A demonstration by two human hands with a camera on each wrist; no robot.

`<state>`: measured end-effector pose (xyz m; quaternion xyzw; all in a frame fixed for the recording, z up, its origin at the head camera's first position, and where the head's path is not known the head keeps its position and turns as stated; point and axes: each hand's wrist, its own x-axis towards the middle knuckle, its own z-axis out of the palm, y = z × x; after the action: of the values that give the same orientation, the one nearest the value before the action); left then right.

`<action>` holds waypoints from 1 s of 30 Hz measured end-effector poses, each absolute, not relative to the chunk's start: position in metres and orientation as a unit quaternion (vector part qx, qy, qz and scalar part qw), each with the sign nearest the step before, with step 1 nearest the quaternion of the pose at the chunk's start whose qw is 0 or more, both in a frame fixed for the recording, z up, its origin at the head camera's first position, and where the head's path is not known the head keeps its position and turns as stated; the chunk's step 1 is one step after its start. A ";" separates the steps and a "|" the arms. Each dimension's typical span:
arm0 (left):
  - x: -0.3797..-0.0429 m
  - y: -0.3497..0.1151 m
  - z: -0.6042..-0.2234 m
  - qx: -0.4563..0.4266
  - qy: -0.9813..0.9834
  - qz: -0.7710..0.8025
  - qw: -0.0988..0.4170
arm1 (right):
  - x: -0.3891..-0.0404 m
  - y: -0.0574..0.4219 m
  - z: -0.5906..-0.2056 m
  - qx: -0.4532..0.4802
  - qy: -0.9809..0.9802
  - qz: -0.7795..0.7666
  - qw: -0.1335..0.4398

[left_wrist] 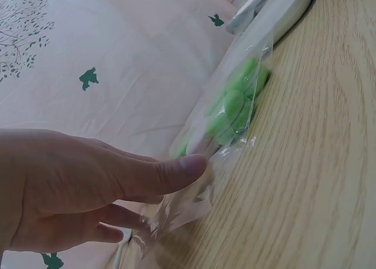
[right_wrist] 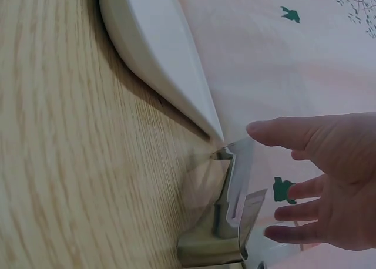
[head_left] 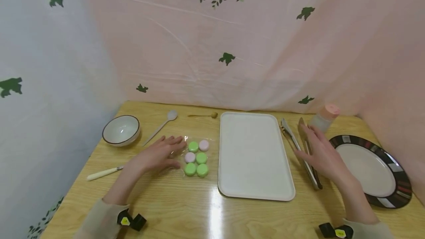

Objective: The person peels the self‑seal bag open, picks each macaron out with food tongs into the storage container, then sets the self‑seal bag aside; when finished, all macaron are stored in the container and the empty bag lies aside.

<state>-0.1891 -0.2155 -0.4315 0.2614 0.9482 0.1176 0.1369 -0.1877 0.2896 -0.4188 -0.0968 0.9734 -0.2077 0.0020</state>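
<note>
My left hand (head_left: 157, 156) is spread at the left edge of a clear plastic pack of round green and pale pink macarons (head_left: 201, 158). In the left wrist view its thumb lies in front of the clear wrapper (left_wrist: 188, 213); whether it touches cannot be told. My right hand (head_left: 321, 155) hovers over metal tongs (head_left: 313, 180), fingers extended. The right wrist view shows the tongs (right_wrist: 211, 245) on the table, apart from the thumb and fingers. Between the hands lies a white rectangular tray (head_left: 254, 158).
At left are a bowl (head_left: 121, 131), a grey spoon (head_left: 172, 115) and a cream-handled utensil (head_left: 102, 173). A small golden spoon (head_left: 214, 115) lies at the back. Right of the tongs stand a pink-capped bottle (head_left: 330, 110) and a dark-rimmed oval plate (head_left: 365, 170).
</note>
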 end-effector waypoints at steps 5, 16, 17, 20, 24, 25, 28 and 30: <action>-0.187 -0.214 -0.431 0.266 0.948 0.118 0.127 | -0.186 0.292 -0.420 -0.085 0.977 -0.193 0.041; -0.191 -0.215 -0.432 0.289 0.948 0.114 0.065 | -0.187 0.295 -0.425 -0.080 0.977 -0.179 0.086; -0.191 -0.215 -0.432 0.292 0.948 0.114 0.060 | -0.187 0.295 -0.426 -0.083 0.977 -0.178 0.088; -0.192 -0.216 -0.433 0.302 0.944 0.123 0.046 | -0.188 0.296 -0.428 -0.086 0.976 -0.174 0.096; -0.195 -0.216 -0.435 0.315 0.941 0.125 0.018 | -0.189 0.296 -0.429 -0.087 0.978 -0.167 0.094; -0.196 -0.216 -0.435 0.320 0.939 0.124 0.009 | -0.190 0.296 -0.429 -0.086 0.978 -0.166 0.094; -0.198 -0.217 -0.437 0.326 0.938 0.121 -0.010 | -0.190 0.296 -0.429 -0.084 0.979 -0.162 0.096; -0.198 -0.217 -0.437 0.332 0.935 0.124 -0.023 | -0.191 0.295 -0.430 -0.083 0.978 -0.161 0.100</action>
<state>-0.1981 -0.2172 -0.4372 0.3318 0.9349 0.1237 -0.0227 -0.1906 0.2951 -0.4301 -0.0829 0.9783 -0.1611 0.1004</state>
